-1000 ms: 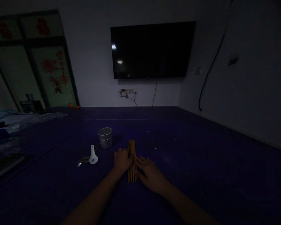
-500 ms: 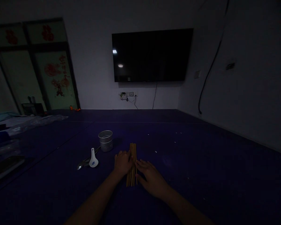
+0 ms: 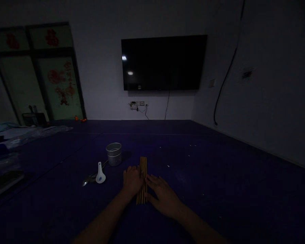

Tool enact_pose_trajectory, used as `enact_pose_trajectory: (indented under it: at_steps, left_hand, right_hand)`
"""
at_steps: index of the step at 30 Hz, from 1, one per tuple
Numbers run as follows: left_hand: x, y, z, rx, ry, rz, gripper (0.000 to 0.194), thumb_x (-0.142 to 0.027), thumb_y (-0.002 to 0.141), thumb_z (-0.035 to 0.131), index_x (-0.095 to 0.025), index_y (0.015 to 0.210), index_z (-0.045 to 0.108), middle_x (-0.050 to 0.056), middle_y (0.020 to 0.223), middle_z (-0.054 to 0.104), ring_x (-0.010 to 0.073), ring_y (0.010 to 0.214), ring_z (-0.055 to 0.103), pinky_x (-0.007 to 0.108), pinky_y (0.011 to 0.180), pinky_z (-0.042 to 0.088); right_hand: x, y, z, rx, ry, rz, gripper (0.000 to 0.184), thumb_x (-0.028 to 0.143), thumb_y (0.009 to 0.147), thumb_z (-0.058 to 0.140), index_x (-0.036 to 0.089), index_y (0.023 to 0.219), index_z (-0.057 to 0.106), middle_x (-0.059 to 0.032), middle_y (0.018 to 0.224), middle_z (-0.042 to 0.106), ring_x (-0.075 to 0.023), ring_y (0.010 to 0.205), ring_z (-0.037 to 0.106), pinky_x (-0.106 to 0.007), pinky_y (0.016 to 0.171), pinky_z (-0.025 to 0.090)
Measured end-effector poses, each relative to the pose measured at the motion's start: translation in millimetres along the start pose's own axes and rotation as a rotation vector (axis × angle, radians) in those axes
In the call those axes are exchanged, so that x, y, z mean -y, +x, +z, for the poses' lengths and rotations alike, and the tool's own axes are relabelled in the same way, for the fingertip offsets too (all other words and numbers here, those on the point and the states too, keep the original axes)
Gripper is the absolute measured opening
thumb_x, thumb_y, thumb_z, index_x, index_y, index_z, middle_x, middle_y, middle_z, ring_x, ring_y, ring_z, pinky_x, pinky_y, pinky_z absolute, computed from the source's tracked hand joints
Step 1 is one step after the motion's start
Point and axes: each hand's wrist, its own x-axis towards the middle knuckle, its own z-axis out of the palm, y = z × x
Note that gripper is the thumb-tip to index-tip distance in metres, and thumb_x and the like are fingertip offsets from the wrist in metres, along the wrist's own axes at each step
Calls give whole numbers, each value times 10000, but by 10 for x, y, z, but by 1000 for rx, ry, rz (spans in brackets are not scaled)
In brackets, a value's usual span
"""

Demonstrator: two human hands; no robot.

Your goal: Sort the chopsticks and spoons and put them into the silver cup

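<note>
A bundle of several wooden chopsticks (image 3: pixel 143 165) lies lengthwise on the dark blue surface, its sticks side by side. My left hand (image 3: pixel 132 179) presses on the bundle's left side with bent fingers, its thumb side over the sticks; the fingertips are partly hidden. Along the right side, my right hand (image 3: pixel 162 195) rests with fingers stretched out, their tips touching the outer chopstick. To the left stand a silver metal cup (image 3: pixel 114 155), upright, and a white ceramic spoon (image 3: pixel 100 174). A metal spoon (image 3: pixel 85 182) lies partly beneath the ceramic one.
The wide dark blue surface (image 3: pixel 152 139) reaches the back wall, where a black television (image 3: pixel 162 62) hangs. Small white scraps (image 3: pixel 168 166) are scattered to the right. At the far left lie clear plastic wrapping (image 3: pixel 48 131) and a dark flat object (image 3: pixel 6 183).
My right fingers have moved slightly left against the chopsticks, and the outer stick now sits closer to the others. My left fingers look more bent. The view has tilted slightly.
</note>
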Motion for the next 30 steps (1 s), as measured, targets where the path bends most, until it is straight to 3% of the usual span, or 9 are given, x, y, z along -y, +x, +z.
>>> enact_pose_trajectory:
  at_steps: [30]
  left_hand:
    - [-16,-22,59,-31,45,-1,473,-289,911,256,-137,1288,496,142,1171,613,275,1125,496,431,894,377]
  right_hand:
    - [5,1,-13,13,10,0,606,421,881,400,142,1417,350,-104,1465,344,-253,1358,283,-481,1117,152]
